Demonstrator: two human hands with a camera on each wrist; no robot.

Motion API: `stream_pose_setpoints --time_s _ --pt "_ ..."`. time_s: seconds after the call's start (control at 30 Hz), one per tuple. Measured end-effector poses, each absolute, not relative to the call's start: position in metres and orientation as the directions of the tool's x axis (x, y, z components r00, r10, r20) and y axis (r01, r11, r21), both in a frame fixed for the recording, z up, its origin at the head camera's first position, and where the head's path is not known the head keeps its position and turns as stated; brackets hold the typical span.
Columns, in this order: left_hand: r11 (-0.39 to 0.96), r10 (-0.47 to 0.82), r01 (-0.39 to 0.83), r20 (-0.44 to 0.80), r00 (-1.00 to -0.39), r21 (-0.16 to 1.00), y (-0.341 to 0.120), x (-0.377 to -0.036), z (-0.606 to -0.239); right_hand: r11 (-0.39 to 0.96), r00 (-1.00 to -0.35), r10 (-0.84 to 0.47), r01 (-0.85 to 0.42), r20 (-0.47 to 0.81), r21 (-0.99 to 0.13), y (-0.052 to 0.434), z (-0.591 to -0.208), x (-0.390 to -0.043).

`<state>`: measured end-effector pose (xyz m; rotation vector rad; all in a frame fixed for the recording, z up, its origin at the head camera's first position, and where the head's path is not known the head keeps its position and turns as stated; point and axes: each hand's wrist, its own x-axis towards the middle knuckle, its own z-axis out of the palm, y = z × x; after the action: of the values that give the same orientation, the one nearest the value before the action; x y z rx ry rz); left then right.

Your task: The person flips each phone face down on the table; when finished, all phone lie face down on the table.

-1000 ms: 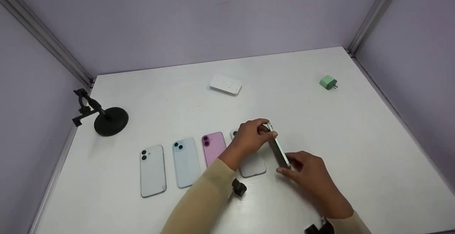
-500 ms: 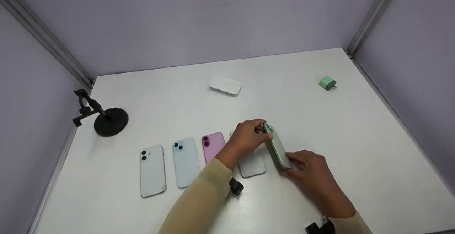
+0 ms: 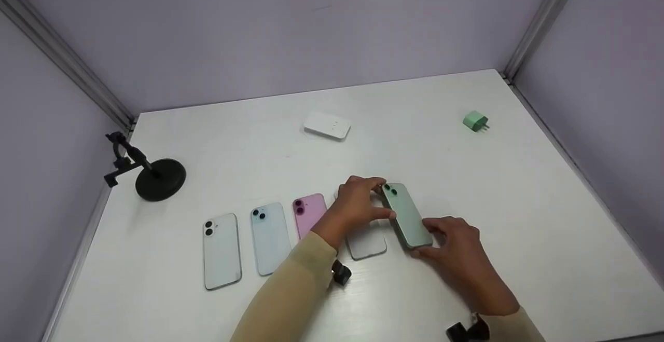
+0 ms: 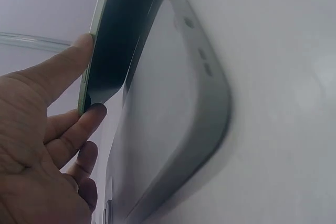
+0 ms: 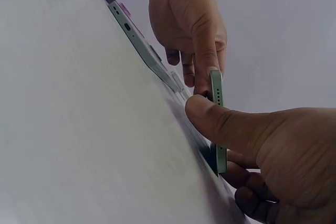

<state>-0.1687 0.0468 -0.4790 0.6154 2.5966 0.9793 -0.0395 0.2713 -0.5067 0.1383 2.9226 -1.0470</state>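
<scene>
A: Head view: the left hand (image 3: 358, 202) pinches the far end of the green phone (image 3: 407, 216), the right hand (image 3: 454, 241) grips its near end; it hangs tilted at the right end of the phone row on the white table (image 3: 519, 217).

B: Setting it down, I'd judge; next, lower it flat, just beside the silver phone (image 3: 367, 241).

A: Left wrist view: fingers (image 4: 79, 56) on the green edge (image 4: 86, 85).

B: Right wrist view: the thumb (image 5: 220, 121) presses the edge (image 5: 217, 93). Lilac walls (image 3: 311, 25) enclose the table.

Both arms, in beige sleeves, reach forward over the worktop (image 3: 467, 186). The left hand (image 3: 358, 204) pinches the far end of a green phone (image 3: 407, 216) between thumb and fingers, while the right hand (image 3: 456, 243) grips its near end, thumb pressed along one edge, fingers curled beneath.
</scene>
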Motion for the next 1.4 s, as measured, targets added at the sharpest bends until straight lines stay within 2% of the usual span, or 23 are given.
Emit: stream_pose_setpoints --time_s 0.4,0.67,0.97,1.4 --pt "0.696 0.552 0.419 -0.061 -0.831 0.584 0.047 -0.168 -0.484 0.766 -0.993 0.084 0.115 -0.079 -0.633 0.272 -0.507 -0.040" --pt "0.728 0.538 0.415 -0.080 -0.839 0.545 0.051 -0.168 -0.487 0.772 -0.996 0.082 0.093 -0.046 -0.629 0.272 -0.506 -0.039" --pt "0.734 0.540 0.440 -0.052 -0.840 0.517 0.050 -0.172 -0.493 0.722 -0.987 0.113 0.160 -0.113 -0.673 0.274 -0.508 -0.041" --pt "0.757 0.534 0.450 -0.051 -0.844 0.474 0.050 -0.174 -0.496 0.702 -0.980 0.139 0.197 -0.140 -0.685 0.275 -0.509 -0.042"
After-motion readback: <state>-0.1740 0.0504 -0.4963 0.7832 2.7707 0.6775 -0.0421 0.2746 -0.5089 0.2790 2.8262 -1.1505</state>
